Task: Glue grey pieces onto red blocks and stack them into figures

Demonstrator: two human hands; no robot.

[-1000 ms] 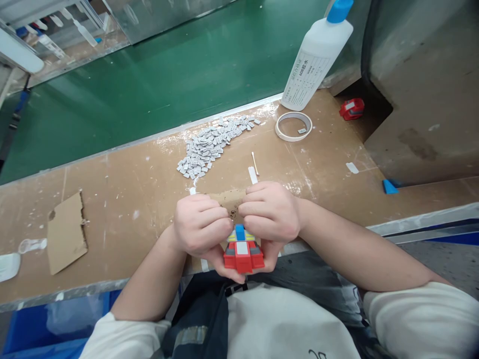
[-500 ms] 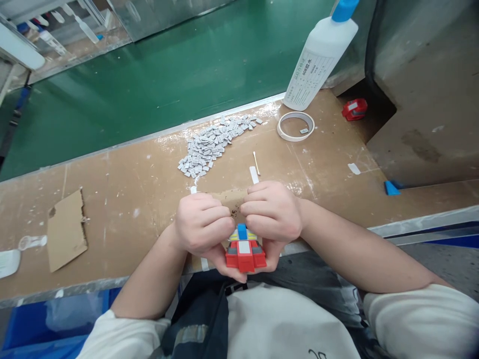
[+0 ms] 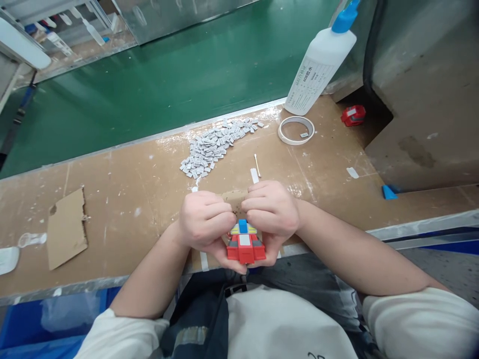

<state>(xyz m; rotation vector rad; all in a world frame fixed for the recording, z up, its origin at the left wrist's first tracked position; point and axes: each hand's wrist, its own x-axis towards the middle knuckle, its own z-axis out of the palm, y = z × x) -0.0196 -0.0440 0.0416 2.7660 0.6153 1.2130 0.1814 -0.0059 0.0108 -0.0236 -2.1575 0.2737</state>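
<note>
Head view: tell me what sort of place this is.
Likely a factory assembly bench: a green conveyor belt runs past the worn workbench, with a pile of small grey parts and a glue bottle.

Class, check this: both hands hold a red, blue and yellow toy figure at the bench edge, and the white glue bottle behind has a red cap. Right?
Not quite. In the head view the glue bottle has a blue cap, not red. Both the left hand and right hand do hold the toy figure.

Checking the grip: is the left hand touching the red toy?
Touching. The head view shows the left hand wrapped round the red toy, fingers under it.
</note>
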